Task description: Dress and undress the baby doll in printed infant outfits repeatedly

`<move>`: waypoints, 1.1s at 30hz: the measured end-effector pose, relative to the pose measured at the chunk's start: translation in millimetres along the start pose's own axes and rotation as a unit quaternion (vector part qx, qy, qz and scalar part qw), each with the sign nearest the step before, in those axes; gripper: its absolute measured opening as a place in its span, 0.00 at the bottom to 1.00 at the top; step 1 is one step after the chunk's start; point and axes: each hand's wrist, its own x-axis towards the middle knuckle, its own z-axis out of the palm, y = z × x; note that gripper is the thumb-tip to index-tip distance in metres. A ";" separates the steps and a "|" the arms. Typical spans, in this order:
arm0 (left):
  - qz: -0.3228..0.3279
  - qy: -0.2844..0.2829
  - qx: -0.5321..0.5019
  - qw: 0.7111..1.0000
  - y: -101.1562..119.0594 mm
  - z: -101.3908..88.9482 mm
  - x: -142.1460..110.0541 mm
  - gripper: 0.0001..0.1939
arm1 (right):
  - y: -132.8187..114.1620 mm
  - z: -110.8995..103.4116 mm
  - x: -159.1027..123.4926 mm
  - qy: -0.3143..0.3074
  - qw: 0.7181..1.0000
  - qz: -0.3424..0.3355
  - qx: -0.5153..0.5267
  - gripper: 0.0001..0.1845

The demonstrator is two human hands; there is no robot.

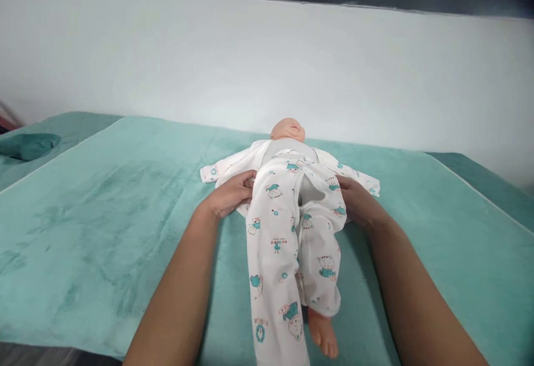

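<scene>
A baby doll lies on its back on a teal blanket, head towards the wall. It wears a white romper printed with teal animals, open at the belly. One bare foot sticks out of the right trouser leg. My left hand grips the romper's edge at the doll's left side, fingers curled on the cloth. My right hand holds the romper's other side, its fingers partly tucked under the fabric.
A white wall rises right behind the blanket. A dark teal cushion lies at the far left. The blanket's front edge runs along the bottom left, with dark floor below it.
</scene>
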 end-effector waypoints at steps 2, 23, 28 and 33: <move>-0.005 0.004 -0.026 1.000 2.2 1.0 -0.5 0.21 | -3.1 0.2 -0.6 -0.044 0.998 0.015 0.046 0.15; 0.053 0.150 -0.031 0.987 -0.3 37.7 13.3 0.07 | 4.0 17.7 10.5 0.091 0.988 -0.070 0.107 0.09; 0.045 0.157 -0.047 0.985 4.7 44.2 9.8 0.05 | 11.5 18.6 17.9 0.082 0.983 -0.098 0.134 0.13; 0.038 0.162 -0.060 0.984 8.6 48.9 10.8 0.03 | 11.1 17.4 22.7 0.087 0.984 -0.093 0.124 0.12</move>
